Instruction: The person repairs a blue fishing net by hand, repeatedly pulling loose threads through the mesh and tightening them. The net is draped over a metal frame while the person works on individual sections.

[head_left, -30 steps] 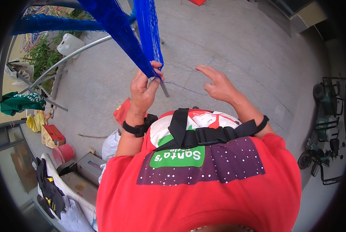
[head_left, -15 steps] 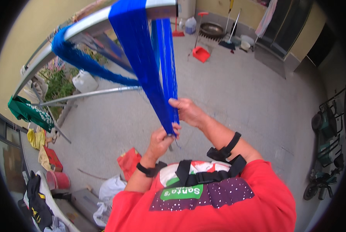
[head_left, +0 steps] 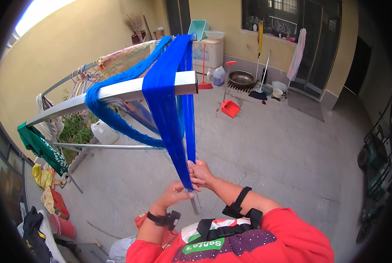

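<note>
A skein of bright blue yarn hangs over the silver bar of a metal drying rack and narrows downward to my hands. My left hand is closed at the skein's lower end. Just above it and to the right, my right hand has its fingers around the strands, close to the left fingers. A few loose threads trail below. Beside it on the same bar droops a second, lighter blue skein, which neither hand touches. A short grey metal bar shows under my left hand.
Green cloth hangs on the rack's left end, near a white jug and plants. Farther back stand a red dustpan, a metal basin and brooms. A wheeled machine stands at right, a red bucket at lower left.
The view has tilted up, so the rack and hands appear lower and more wall shows. My right hand has come down the yarn, closer to my left hand.
</note>
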{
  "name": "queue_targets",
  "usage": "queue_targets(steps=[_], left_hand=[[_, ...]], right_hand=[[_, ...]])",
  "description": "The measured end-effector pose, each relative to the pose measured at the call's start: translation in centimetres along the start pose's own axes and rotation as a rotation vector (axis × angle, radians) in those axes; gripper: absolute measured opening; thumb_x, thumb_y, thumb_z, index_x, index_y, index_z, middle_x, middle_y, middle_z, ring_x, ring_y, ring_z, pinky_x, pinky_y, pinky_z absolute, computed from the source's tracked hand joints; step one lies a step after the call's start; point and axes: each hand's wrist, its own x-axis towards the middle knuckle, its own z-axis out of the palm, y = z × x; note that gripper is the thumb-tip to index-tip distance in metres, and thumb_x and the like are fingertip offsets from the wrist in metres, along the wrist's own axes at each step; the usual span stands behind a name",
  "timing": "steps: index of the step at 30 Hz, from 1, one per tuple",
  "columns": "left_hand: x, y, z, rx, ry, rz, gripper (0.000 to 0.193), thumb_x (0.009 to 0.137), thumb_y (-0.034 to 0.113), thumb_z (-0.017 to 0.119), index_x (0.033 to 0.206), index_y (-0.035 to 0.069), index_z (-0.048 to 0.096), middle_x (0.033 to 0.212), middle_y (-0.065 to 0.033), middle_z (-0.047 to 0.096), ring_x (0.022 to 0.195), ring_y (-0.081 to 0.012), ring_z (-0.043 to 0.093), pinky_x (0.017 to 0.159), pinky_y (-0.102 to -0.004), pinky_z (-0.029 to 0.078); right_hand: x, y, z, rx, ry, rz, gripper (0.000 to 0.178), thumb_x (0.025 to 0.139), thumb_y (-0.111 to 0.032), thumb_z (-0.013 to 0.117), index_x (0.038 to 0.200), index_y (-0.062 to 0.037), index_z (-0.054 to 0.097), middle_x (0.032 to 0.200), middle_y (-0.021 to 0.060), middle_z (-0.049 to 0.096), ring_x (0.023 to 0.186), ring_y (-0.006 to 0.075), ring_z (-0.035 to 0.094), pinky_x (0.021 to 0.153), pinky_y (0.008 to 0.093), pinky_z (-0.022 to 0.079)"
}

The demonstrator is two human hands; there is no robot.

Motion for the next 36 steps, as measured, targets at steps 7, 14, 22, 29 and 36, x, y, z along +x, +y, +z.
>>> queue_targets(steps=[7, 14, 22, 29, 36], left_hand=[[4.0, 5.7, -4.3, 0.263, -0.232, -0.126, 0.053, 0.073, 0.022, 0.074, 0.120, 0.003, 0.056, 0.116, -0.0076, 0.059, 0.102, -0.0138, 0.056, 0.092, -0.0305, 0.042], [8.4, 13.5, -4.1, -0.258, 0.009, 0.327, 0.067, 0.084, 0.043, 0.063, 0.122, -0.009, 0.047, 0.112, -0.0253, 0.058, 0.085, -0.0255, 0.064, 0.077, -0.0328, 0.051], [1.9, 12.4, -3.6, -0.397, 0.271, 0.311, 0.039, 0.099, 0.027, 0.039, 0.098, -0.008, 0.055, 0.060, -0.0185, 0.060, 0.032, -0.0047, 0.027, 0.035, -0.0190, 0.023], [-4.8, 6.3, -0.7, -0.370, 0.304, 0.255, 0.040, 0.098, 0.027, 0.043, 0.091, -0.008, 0.059, 0.057, -0.0175, 0.060, 0.033, -0.0054, 0.029, 0.036, -0.0209, 0.021], [-5.6, 2.6, 1.0, -0.263, 0.392, -0.015, 0.039, 0.096, 0.031, 0.046, 0.094, -0.005, 0.061, 0.060, -0.0139, 0.061, 0.038, -0.0040, 0.032, 0.039, -0.0206, 0.023]], right_hand=[[0.1, 0.6, 0.1, 0.029, -0.123, -0.161, 0.018, 0.093, -0.018, 0.051, 0.100, -0.0017, 0.054, 0.067, 0.0022, 0.054, 0.048, 0.0089, 0.048, 0.044, 0.0238, 0.042], [1.1, 0.9, 0.2, 0.044, -0.126, 0.032, 0.017, 0.093, -0.019, 0.049, 0.094, -0.0032, 0.054, 0.068, 0.0015, 0.051, 0.053, 0.0111, 0.051, 0.048, 0.0315, 0.049], [3.0, 0.0, -0.9, 0.208, -0.166, 0.064, 0.020, 0.096, -0.020, 0.047, 0.098, -0.0006, 0.050, 0.063, -0.0017, 0.043, 0.050, 0.0100, 0.042, 0.054, 0.0299, 0.046], [5.9, -5.0, -1.1, 0.166, -0.143, -0.126, 0.018, 0.096, -0.021, 0.046, 0.098, -0.0041, 0.049, 0.066, -0.0010, 0.044, 0.056, 0.0119, 0.044, 0.061, 0.0350, 0.046], [7.9, -7.6, 2.7, 0.057, -0.125, -0.146, 0.020, 0.095, -0.020, 0.048, 0.097, -0.0006, 0.052, 0.073, 0.0067, 0.057, 0.063, 0.0193, 0.057, 0.063, 0.0358, 0.051]])
